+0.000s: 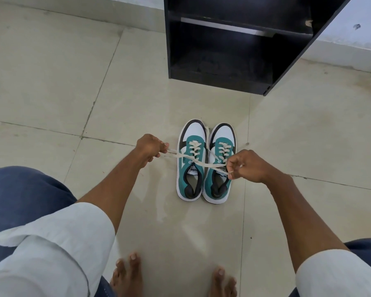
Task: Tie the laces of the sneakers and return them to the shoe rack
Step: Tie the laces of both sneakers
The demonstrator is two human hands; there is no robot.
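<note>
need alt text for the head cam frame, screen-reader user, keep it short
Seen from above, a person's left hand and right hand pull the laces of the left of two teal-and-white sneakers taut. The pair sits on a tiled floor before an open black shoe rack.

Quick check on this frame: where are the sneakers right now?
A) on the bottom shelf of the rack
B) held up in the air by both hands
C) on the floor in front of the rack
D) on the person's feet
C: both sneakers stand side by side on the floor, short of the shoe rack, while the left hand and right hand pull laces.
</note>
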